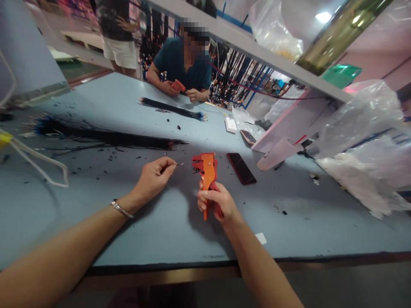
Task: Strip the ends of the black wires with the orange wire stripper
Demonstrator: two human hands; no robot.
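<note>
My right hand [216, 200] is wrapped round the handles of an orange and red wire stripper [208, 168], its jaw end pointing away from me. Between the thumb and forefinger of my left hand [157, 174] is pinched a thin wire [180, 164], whose short end sticks out toward the jaws with a gap between them. Most of that wire is hidden by my fingers. Beyond my left hand lies a long bundle of black wires [112, 137], with bluish ends at the left.
Across the table [135, 239] a co-worker [183, 64] holds a red tool, near a second black wire bundle [171, 108]. A dark phone [241, 168] lies right of my stripper. Plastic bags [359, 171] and a slanted shelf post [289, 124] stand at the right. Small black scraps are scattered about.
</note>
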